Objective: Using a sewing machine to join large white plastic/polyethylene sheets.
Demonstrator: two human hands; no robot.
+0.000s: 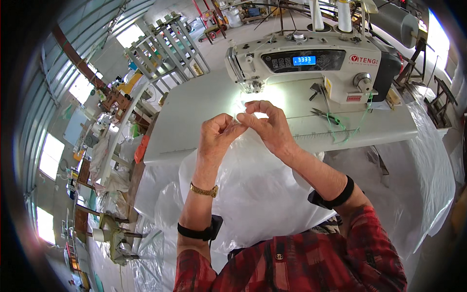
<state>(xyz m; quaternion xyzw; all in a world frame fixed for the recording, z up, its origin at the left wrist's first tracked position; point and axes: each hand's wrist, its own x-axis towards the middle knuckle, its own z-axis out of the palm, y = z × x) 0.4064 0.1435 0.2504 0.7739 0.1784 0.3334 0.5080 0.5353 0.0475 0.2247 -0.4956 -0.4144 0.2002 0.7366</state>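
The person's left hand (221, 130) and right hand (270, 125) meet just in front of the lit needle area of a white-and-black industrial sewing machine (311, 65). Both hands pinch the gathered upper edge of a translucent white plastic film sheet (253, 182) between thumb and fingers, the fingertips nearly touching; the exact fold they grip is too blurred to tell. From the hands, the sheet hangs down over the front edge of a pale grey worktable (189, 104) and spreads toward the person's lap. A gold-coloured metal watch (204, 190) circles the left wrist, and a red-and-black plaid shirt (301, 263) covers the torso. To the right of the hands, small dark metal snips (325, 116) lie on the tabletop, near loose bright green thread (361, 121). Two white thread cones (344, 17) stand behind the machine.
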